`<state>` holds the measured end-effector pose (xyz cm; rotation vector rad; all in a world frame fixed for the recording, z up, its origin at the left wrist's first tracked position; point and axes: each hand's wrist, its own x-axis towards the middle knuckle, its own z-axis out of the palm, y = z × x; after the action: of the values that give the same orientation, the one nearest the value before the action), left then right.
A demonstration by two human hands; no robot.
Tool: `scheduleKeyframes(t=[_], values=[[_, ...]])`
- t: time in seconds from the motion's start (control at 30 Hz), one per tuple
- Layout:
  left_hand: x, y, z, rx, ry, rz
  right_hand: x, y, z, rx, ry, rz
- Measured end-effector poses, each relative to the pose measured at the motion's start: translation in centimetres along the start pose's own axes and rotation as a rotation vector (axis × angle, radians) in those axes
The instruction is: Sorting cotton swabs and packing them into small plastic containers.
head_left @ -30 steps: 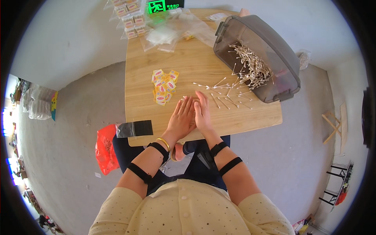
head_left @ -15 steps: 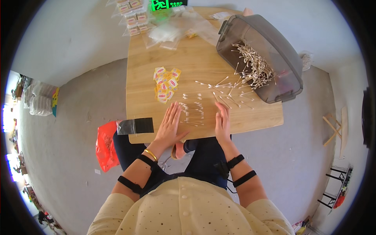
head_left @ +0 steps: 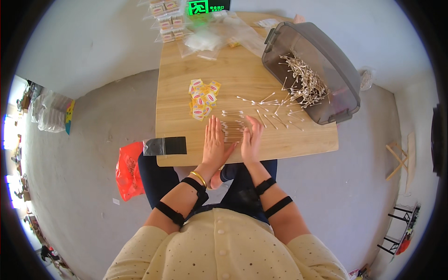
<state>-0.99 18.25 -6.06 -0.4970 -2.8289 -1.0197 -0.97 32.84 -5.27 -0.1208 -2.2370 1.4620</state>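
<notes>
A row of cotton swabs (head_left: 234,131) lies crosswise on the table between my two hands. My left hand (head_left: 214,143) rests flat along the left ends of the row, fingers stretched away from me and thumb pointing right at the near end. At the right ends stands my right hand (head_left: 252,138), its fingers extended, slightly curved and upright on edge. Neither hand grips anything. Beyond my left hand lies a pile of yellow and white printed cards (head_left: 204,99). Loose cotton swabs (head_left: 273,115) are scattered past my right hand.
A grey plastic bin (head_left: 337,53) lies tipped at the far right, swabs spilling out of its mouth. Clear plastic bags (head_left: 205,41) and filled packets (head_left: 171,22) are at the back. A dark strip in clear film (head_left: 164,145) overhangs the table's left edge; a red bag (head_left: 129,170) hangs below.
Both hands have moved inward against the ends of the swabs, the right hand leftward. The swabs between them now lie closer together and more even. The whole view has shifted slightly.
</notes>
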Motion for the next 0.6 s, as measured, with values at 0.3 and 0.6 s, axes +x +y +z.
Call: scheduleKeyframes(t=[0.3,0.6], values=[[-4.2,-2.2,-3.1,-0.027,-0.035,0.031,-1.6,-0.4,-4.5,-0.354,-0.454,-0.190],[-5.0,-2.8,-4.0,-0.016,-0.083,0.089,-1.6,-1.0,-2.3,-0.465,-0.440,-0.266]])
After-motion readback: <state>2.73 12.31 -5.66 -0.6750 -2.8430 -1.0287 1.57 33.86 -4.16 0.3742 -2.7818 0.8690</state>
